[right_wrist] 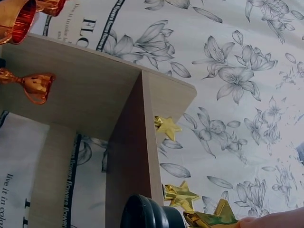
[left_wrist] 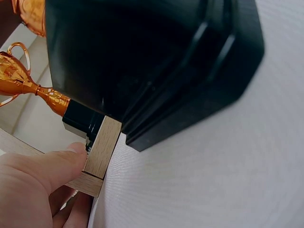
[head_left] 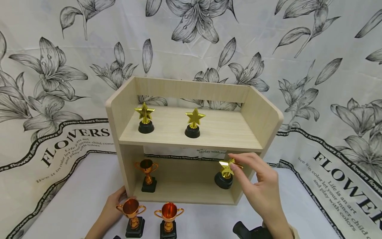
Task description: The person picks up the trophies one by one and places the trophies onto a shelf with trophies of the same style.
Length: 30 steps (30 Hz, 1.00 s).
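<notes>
My right hand pinches a gold star trophy by its star, thumb and fingers on its points. The trophy is tilted, its round black base in front of the lower right of a two-tier wooden shelf. In the right wrist view the black base hangs level with the shelf's edge. Down at the shelf's lower left corner, my left hand grips the side panel, thumb on one face and fingers behind, as the left wrist view shows with the panel edge.
Two star trophies stand on the upper tier. A copper cup trophy is on the lower tier at left. Two more cups stand on the white table in front. Flower-printed cloth hangs behind.
</notes>
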### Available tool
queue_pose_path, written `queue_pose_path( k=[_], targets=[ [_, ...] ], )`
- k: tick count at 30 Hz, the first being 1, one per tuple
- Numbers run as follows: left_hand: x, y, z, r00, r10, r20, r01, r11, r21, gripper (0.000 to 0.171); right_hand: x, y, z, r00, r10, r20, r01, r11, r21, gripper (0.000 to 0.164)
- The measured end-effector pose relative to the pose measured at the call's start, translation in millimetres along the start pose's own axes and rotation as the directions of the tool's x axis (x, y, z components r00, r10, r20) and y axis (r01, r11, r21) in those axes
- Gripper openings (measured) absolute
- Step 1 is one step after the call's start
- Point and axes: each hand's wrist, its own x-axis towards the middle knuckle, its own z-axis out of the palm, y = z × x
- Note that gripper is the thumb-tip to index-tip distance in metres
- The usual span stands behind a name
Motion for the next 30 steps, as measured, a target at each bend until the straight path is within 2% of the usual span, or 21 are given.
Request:
queue_pose_path(
  k=[23,30],
  targets=[
    [-0.5,-0.7,0.3,1.0,0.025,-0.005,-0.025,1.0,0.018,0.066,14.3,-2.8,-8.1,1.0,0.01,-0.028,-0.01,1.0,-0.003,0.032],
    [-0.4,-1.1,-0.6,1.0,0.019,0.001,-0.019,1.0,-0.006,0.066,18.8,-3.6,-10.9,0.999,0.002,-0.038,-0.002,1.0,-0.009,0.03]
  ],
)
